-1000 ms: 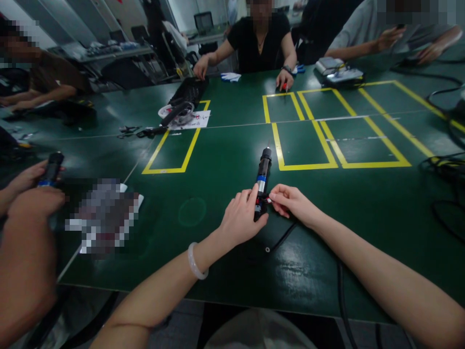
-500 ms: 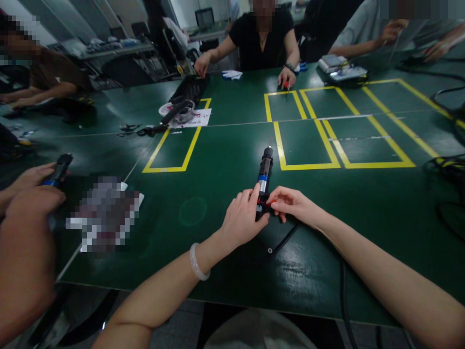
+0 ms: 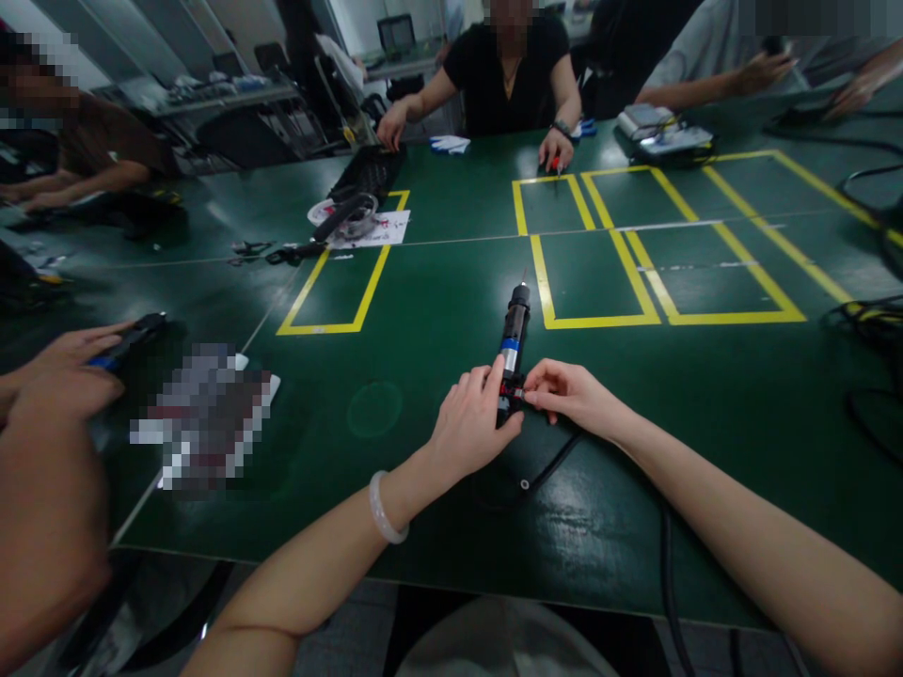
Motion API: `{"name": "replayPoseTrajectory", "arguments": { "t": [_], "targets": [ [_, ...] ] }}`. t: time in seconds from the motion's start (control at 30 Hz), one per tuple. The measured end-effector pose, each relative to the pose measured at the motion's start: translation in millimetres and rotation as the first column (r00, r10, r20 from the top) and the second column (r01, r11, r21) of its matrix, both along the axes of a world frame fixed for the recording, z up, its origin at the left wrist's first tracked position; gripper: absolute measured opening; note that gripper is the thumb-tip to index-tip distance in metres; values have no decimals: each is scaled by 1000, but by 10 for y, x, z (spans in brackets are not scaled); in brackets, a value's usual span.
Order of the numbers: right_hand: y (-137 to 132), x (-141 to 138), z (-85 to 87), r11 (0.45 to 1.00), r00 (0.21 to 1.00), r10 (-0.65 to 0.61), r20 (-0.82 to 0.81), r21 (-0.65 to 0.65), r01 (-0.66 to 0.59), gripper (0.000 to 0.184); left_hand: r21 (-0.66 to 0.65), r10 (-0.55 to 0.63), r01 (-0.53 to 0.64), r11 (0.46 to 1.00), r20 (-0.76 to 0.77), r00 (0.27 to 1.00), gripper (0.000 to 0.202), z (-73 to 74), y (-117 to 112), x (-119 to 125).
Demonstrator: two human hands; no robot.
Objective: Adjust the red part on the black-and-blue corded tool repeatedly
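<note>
An electric screwdriver [image 3: 516, 324], black with a blue band and a silver section, lies on the green table, its thin bit pointing away from me. My left hand [image 3: 471, 418] is closed around its near end, thumb and forefinger along the body. At the right side of that end, my right hand [image 3: 561, 390] pinches beside a small red part [image 3: 517, 393]. Whether that part is in my fingertips or fixed to the screwdriver is hard to see. Just below my hands lies a black cable [image 3: 554, 465] with a round metal-looking end.
Yellow tape outlines [image 3: 599, 323] mark the table ahead. A pixelated packet [image 3: 212, 414] lies left, near another person's hands holding a black and blue tool [image 3: 134, 340]. Across the table, a person's hand [image 3: 557, 149] rests by a red-handled tool. Black cables [image 3: 875, 329] bunch at right.
My right fingertips have shifted slightly, and less red shows between them. My left hand and the screwdriver stay put. The neighbour's tool at left has moved right and tilted lower.
</note>
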State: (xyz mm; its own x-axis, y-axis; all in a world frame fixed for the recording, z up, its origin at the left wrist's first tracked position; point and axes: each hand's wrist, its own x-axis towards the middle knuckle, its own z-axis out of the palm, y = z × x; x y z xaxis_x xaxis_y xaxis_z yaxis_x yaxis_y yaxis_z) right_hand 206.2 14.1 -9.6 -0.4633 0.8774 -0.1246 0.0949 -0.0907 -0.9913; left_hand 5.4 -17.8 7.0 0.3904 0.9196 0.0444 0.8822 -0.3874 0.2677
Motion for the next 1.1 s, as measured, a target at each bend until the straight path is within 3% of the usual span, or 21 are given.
{"name": "replayPoseTrajectory", "arguments": {
  "t": [0.53, 0.9, 1.1],
  "targets": [
    [-26, -68, -6, 998, 998, -65, -11, 18, 65, 30, 61, 35, -26, 998, -151, 988, 73, 113, 45, 127],
    [-6, 27, 50, 997, 998, -35, 47, 75, 31, 29, 85, 47, -34, 996, -155, 987, 69, 91, 62, 133],
    [83, 201, 55, 991, 992, -117, 40, 71, 114, 33, 82, 54, -40, 996, -172, 984, 67, 97, 81, 106]
  ]
}}
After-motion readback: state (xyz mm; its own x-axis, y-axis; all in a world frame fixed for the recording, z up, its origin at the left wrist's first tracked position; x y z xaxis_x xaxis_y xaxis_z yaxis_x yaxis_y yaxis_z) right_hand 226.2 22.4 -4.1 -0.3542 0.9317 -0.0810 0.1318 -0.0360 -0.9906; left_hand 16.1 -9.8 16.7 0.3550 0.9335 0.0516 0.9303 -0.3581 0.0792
